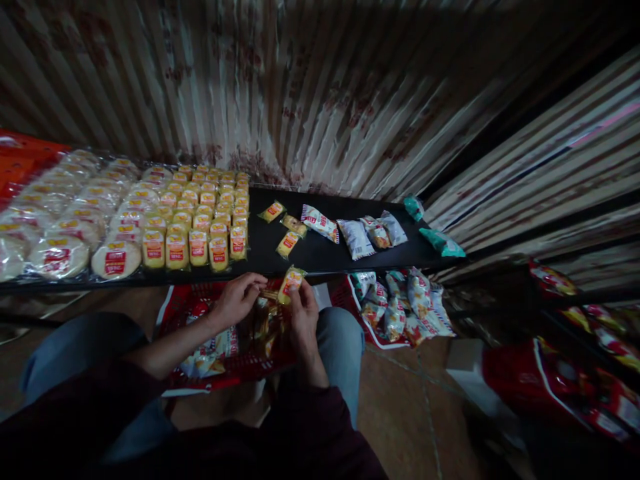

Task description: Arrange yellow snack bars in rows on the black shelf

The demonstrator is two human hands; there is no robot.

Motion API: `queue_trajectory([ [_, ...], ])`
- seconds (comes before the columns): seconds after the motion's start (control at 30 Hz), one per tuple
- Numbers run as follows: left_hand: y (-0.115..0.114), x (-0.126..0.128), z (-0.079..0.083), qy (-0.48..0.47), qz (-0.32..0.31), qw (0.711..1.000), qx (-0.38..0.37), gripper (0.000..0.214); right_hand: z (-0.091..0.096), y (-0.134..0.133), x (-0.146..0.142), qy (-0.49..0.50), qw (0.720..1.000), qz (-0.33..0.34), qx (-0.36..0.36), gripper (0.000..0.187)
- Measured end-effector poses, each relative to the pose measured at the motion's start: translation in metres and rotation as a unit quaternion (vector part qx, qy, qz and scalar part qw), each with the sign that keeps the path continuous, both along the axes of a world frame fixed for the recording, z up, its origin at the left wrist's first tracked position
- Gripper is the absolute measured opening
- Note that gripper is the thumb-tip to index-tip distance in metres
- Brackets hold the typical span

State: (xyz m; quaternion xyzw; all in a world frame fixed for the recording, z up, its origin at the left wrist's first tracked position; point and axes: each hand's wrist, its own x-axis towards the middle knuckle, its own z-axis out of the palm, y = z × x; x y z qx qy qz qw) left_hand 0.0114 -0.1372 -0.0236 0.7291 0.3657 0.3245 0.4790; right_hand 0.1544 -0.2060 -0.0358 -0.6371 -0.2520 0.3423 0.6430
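Observation:
My right hand is closed on a small yellow packaged cake with an orange-red label, held upright above the basket. My left hand is just left of it, its fingers loosely stretched towards the cake and apart from it. Below both hands, a red basket sits between my knees, with white and golden packets inside. On the black shelf ahead, similar yellow cakes stand in tight rows. Three loose yellow packets lie to the right of those rows.
Round flat cakes in clear wrap fill the shelf's left part. Snack bags and green packets lie further right. A second red basket holds several bags. Red bins stand at the right, and a striped curtain hangs behind.

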Motion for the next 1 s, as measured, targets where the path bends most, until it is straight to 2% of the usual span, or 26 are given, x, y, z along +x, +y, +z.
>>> queue_trajectory([
  [0.2,0.002,-0.003,0.006,0.052,0.003,0.998,-0.038,0.022,-0.005,-0.004,-0.002,-0.053,0.998,-0.008,-0.036,0.046],
  [0.37,-0.007,0.001,0.01,0.043,-0.008,0.998,-0.037,0.023,-0.002,-0.007,-0.007,-0.069,0.997,0.012,-0.041,0.047],
  [0.5,-0.014,0.01,0.018,-0.008,-0.034,0.998,-0.043,0.023,0.009,-0.004,-0.011,-0.053,0.998,0.037,0.009,0.047],
  [0.6,-0.012,0.018,0.024,-0.032,-0.009,0.999,-0.039,0.023,0.018,0.004,-0.012,-0.044,0.998,0.027,0.045,0.046],
  [0.8,0.014,0.033,0.04,-0.03,0.042,0.998,-0.03,0.019,0.033,0.041,0.002,-0.086,0.994,0.015,0.06,0.037],
  [1.0,0.066,0.05,0.071,0.0,0.078,0.996,-0.037,0.019,0.056,0.1,0.024,-0.128,0.983,0.078,0.104,0.031],
])
